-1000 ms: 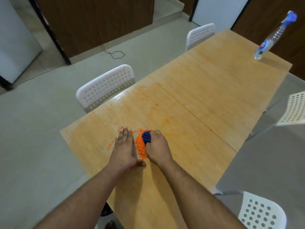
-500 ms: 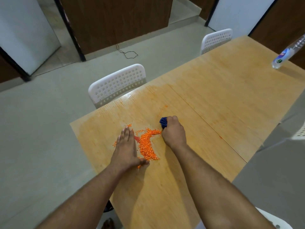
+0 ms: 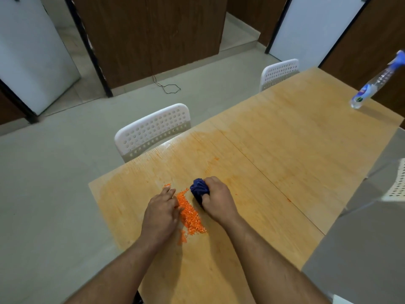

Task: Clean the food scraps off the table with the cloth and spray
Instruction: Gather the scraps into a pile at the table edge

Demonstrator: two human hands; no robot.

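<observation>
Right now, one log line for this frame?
left hand: flat beside scraps | right hand: grips cloth against pile | spray bottle: far table corner, untouched

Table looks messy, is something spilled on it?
Yes. A heap of orange food scraps lies on the table between the left hand and the right hand, which grips a blue cloth. Stray bits lie farther out, and orange smears stain the wood.

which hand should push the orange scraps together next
Probably the right hand: it grips the cloth right beside the scraps. The left hand lies flat on the pile's other side, a wall to sweep against.
</observation>
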